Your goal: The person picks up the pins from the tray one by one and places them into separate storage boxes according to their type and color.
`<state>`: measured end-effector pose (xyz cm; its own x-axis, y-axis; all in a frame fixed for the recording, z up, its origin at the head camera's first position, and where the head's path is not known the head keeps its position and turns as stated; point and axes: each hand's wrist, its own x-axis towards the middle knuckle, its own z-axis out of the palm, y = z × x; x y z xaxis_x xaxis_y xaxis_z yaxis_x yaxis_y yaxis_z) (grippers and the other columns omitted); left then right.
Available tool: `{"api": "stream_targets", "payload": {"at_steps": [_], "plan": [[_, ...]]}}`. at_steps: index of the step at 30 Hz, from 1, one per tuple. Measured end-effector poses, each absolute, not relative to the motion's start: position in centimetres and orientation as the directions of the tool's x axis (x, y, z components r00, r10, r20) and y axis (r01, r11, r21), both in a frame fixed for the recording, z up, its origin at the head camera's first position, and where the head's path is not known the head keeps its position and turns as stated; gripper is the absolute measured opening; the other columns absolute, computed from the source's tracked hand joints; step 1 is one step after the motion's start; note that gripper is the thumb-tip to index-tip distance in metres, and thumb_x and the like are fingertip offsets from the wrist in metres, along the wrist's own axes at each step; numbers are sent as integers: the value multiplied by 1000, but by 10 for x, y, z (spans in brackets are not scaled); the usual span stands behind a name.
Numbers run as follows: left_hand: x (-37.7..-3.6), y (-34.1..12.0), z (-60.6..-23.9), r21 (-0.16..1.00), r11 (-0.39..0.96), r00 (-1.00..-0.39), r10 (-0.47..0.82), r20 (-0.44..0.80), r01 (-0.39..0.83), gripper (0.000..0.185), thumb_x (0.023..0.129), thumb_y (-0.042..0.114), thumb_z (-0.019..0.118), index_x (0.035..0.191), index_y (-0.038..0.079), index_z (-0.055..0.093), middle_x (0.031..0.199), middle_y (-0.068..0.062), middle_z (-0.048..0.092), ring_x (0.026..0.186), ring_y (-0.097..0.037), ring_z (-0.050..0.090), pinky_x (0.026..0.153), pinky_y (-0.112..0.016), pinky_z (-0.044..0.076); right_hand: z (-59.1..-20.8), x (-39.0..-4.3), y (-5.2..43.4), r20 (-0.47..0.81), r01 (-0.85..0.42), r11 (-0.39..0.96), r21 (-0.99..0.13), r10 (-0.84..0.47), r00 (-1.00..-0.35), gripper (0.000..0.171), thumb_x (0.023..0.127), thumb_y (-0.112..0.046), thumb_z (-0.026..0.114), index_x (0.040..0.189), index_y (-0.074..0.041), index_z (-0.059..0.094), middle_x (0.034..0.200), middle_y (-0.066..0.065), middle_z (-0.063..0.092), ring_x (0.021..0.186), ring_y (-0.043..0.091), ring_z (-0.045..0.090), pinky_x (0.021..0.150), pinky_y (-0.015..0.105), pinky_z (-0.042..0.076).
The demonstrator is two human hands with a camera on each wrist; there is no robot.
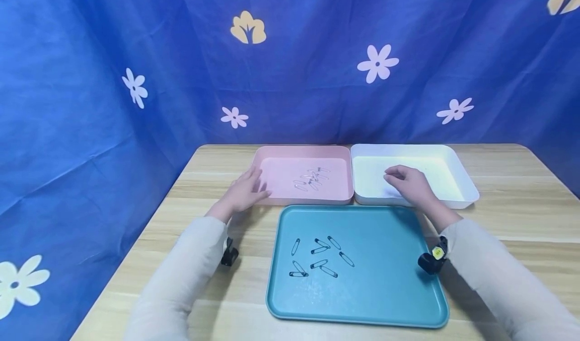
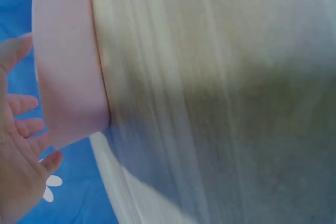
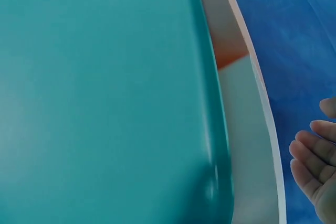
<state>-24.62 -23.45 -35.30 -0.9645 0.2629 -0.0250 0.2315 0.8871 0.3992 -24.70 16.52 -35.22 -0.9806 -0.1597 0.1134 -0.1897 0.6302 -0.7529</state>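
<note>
My left hand [image 1: 243, 190] is at the left end of a shallow pink tray [image 1: 335, 195], its fingers spread along the rim. In the left wrist view the fingertips reach the pink wall from outside. Several safety pins [image 1: 312, 178] lie in a loose cluster inside that tray. Over the white tray [image 1: 462, 180] hovers my right hand [image 1: 410, 184], palm down with fingers loosely bent. Nothing shows between its thumb and fingers in the right wrist view. More safety pins [image 1: 346, 259] are scattered on the left half of a teal tray [image 1: 389, 280] in front.
The pink and white trays stand side by side at the back of the wood-grain table [image 1: 512, 220], right behind the teal tray. A blue flowered cloth [image 1: 299, 54] hangs behind the table. Small black devices [image 1: 432, 260] are strapped to both wrists.
</note>
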Motion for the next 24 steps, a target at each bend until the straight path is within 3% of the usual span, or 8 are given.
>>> {"api": "stream_targets", "payload": {"at_steps": [6,10,18,24], "plan": [[-239,-233,-350,390,870,-953,283,107,302,61,84,32,53,129,-4,33,133,-23,29,123,-37,21,100,-49,10,-363,-239,195,147,-206,663,-720,-144,-979,43,89,-30,47,112,5,51,109,23,54,100,38,48,82,47,39],[-233,-234,-347,430,846,-949,262,178,314,58,83,28,55,126,-6,37,130,-23,34,121,-36,25,99,-48,14,-367,-234,215,176,-223,696,-683,-139,-975,46,89,-32,46,115,6,48,113,25,50,104,41,44,85,49,34],[-217,-228,-347,514,785,-938,290,189,346,50,83,20,57,123,-4,42,127,-21,39,118,-35,32,98,-45,23,-372,-223,248,197,-230,779,-584,-139,-971,54,88,-34,47,121,8,41,119,32,40,109,47,34,87,54,28],[-207,-220,-346,550,739,-921,327,212,389,40,81,18,60,116,-1,51,115,-16,52,108,-28,46,90,-39,37,-375,-223,267,172,-209,792,-574,-132,-976,61,87,-36,48,126,8,33,124,35,32,112,50,27,89,57,23]]}}
